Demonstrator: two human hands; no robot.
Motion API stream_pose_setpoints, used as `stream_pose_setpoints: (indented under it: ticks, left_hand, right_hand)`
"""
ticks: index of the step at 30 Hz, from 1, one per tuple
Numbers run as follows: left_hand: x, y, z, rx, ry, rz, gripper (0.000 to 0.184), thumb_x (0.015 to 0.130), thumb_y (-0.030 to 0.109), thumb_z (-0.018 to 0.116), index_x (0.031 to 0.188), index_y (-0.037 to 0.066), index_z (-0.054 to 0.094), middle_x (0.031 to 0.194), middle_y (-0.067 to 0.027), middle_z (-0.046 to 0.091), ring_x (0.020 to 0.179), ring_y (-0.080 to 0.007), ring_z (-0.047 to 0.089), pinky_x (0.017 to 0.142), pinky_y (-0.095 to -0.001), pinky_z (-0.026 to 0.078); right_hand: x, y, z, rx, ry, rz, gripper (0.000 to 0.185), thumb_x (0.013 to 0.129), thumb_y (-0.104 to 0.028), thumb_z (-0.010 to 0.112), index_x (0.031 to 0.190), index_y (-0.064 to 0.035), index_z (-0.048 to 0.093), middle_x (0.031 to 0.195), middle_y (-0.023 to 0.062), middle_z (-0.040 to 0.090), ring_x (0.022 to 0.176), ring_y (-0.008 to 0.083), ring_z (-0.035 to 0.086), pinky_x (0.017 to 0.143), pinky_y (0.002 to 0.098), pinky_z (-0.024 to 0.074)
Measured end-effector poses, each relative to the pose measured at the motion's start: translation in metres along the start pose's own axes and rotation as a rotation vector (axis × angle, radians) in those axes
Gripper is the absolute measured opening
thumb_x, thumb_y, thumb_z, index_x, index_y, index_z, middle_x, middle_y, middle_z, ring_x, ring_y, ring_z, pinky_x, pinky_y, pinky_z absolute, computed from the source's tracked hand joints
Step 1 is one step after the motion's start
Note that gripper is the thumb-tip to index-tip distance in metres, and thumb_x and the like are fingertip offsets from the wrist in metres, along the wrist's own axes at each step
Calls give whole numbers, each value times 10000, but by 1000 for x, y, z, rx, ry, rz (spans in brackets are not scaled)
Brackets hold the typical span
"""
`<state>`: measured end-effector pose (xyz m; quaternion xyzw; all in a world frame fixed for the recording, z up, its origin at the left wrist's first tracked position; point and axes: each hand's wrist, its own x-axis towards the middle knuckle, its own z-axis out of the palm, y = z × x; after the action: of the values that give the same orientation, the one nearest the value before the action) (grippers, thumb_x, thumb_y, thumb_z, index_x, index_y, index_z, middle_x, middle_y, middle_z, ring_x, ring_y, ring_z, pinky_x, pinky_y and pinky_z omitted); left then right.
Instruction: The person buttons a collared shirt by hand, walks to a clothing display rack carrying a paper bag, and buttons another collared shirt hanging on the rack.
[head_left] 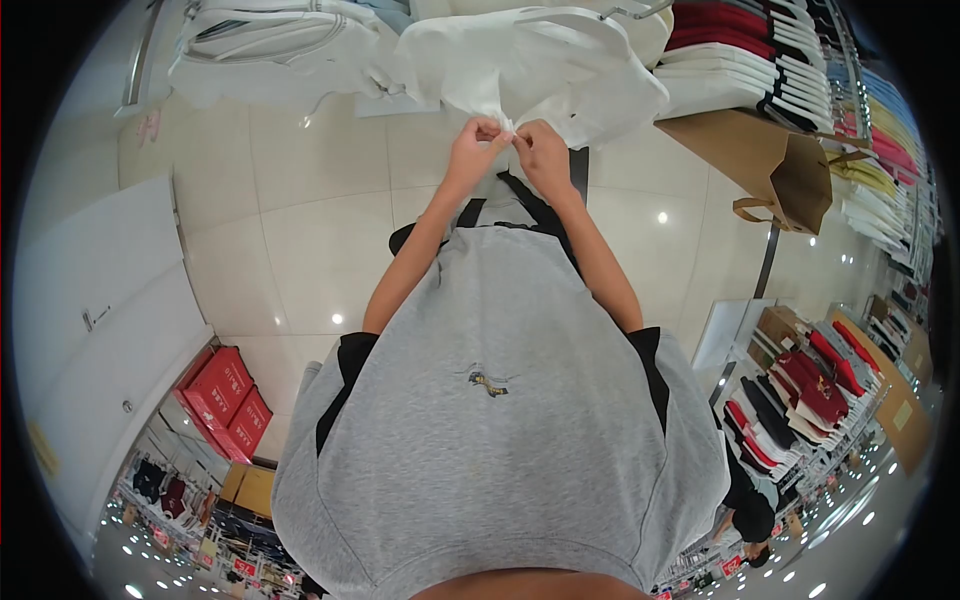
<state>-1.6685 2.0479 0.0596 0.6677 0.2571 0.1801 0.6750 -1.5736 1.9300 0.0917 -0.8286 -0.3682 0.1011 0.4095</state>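
A white shirt-like garment (540, 62) hangs at the top middle, with a metal hanger hook (640, 10) showing near its upper right. My left hand (478, 152) is closed at the garment's near edge, thumb and fingers pinching a bit of the white cloth. Close beside it, my right hand (542, 155) pinches the same gathered spot, and the fingertips of both hands almost meet. The small detail between the fingers is too hidden to make out. Both forearms reach forward from my grey top (510, 420).
More white clothing (280, 50) hangs at the left. Red and white folded garments (740, 60) stack up at the right, above a brown paper bag (790, 175). Red boxes (228, 400) stand at lower left; a clothes rack (800, 400) and another person (750, 510) are at lower right.
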Motion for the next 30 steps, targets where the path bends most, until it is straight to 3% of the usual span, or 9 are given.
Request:
stream_pose_setpoints:
  ticks: [4, 8, 14, 17, 20, 26, 27, 29, 30]
  left_hand:
    - [1, 4, 13, -26, -4, -131, 203, 909, 199, 637, 961, 10, 586, 948, -55, 634, 858, -126, 602, 723, -264, 519]
    - [9, 10, 31, -16, -20, -110, 213, 915, 188, 628, 957, -16, 588, 918, -73, 639, 847, -130, 606, 736, -269, 526]
    - [18, 15, 51, -33, 10, -150, 168, 938, 136, 576, 958, -30, 586, 856, -64, 616, 790, -127, 603, 728, -275, 524]
    - [19, 5, 56, -66, 38, -211, 138, 938, 112, 563, 951, -23, 589, 843, -55, 609, 773, -123, 599, 720, -275, 523]
    - [20, 16, 68, -187, 31, -263, 118, 933, 104, 565, 937, -11, 594, 843, -51, 610, 764, -118, 593, 703, -274, 521]
    - [21, 33, 77, -164, -94, -282, 160, 911, 121, 571, 919, -38, 590, 840, -73, 608, 741, -132, 583, 627, -291, 522]
    - [23, 35, 78, -181, -123, -308, 168, 912, 129, 570, 925, -38, 590, 837, -70, 608, 738, -132, 582, 626, -293, 522]
    - [27, 30, 78, 60, -87, -206, 200, 923, 168, 559, 921, -29, 597, 839, -65, 609, 736, -133, 585, 626, -289, 518]
    - [29, 26, 77, 179, -64, -153, 217, 928, 187, 554, 918, -24, 601, 840, -63, 610, 734, -133, 586, 626, -287, 516]
  right_hand:
    - [-4, -15, -7, -3, 81, 39, 133, 820, -128, 655, 788, -31, 570, 784, 126, 581, 681, 308, 589, 591, 386, 458]
    - [-5, -6, -9, 73, 165, 127, 126, 826, -118, 634, 773, -28, 564, 749, 133, 576, 672, 321, 591, 587, 399, 457]
    - [-3, 21, -21, 258, 16, 244, 157, 886, -151, 628, 859, -5, 577, 787, 114, 646, 668, 185, 627, 615, 314, 489]
    - [-2, 24, -23, 738, -60, 386, 139, 910, -143, 610, 878, -9, 587, 786, 65, 637, 718, 136, 604, 670, 286, 484]
    - [-5, 45, -29, 1055, -110, 398, 127, 900, -145, 611, 852, -29, 588, 769, 31, 618, 720, 111, 587, 664, 267, 459]
    - [-1, 59, -63, 977, -290, 386, 171, 927, -199, 568, 857, -44, 573, 791, 16, 579, 706, 99, 533, 683, 231, 411]
    - [1, 54, -70, 1089, -352, 401, 181, 932, -206, 556, 856, -43, 570, 808, 18, 578, 706, 100, 530, 685, 230, 408]
    - [3, 40, -83, 1311, -485, 425, 203, 941, -220, 533, 854, -40, 564, 841, 20, 576, 705, 102, 523, 690, 229, 402]
    - [5, 33, -87, 1324, -584, 288, 210, 948, -222, 509, 868, -35, 563, 872, 28, 578, 718, 115, 538, 692, 240, 421]
